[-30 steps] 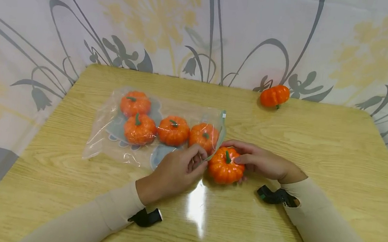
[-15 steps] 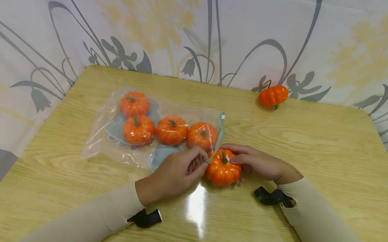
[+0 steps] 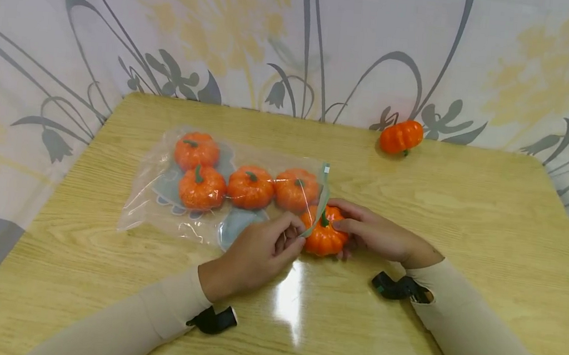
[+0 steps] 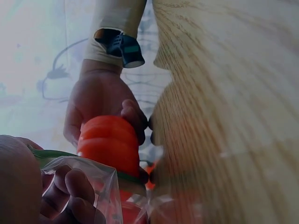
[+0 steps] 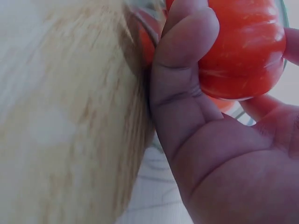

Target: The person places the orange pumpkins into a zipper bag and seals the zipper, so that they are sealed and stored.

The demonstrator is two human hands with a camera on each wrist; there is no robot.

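Observation:
A clear zip bag (image 3: 185, 228) with a green zip edge lies flat, its mouth facing right. Inside it sit several small orange toy pumpkins (image 3: 250, 189) with green stems. My left hand (image 3: 255, 256) pinches the near corner of the bag's mouth. Another toy pumpkin (image 3: 327, 239) is partly within the mouth, the green edge crossing over its left side. My right hand (image 3: 380, 235) grips this pumpkin from the right, thumb on top near the stem. In the right wrist view curled fingers (image 5: 182, 70) press against the pumpkin's side, close to the table.
One more toy pumpkin (image 3: 401, 137) lies tipped on its side at the back of the wooden table (image 3: 462, 214), near the patterned wall covering (image 3: 355, 38). Black wrist cameras (image 3: 213, 319) stick out beneath both sleeves.
My right hand has moved left with the pumpkin, from just outside the bag's mouth to partly inside it. My left hand keeps its pinch on the bag's edge.

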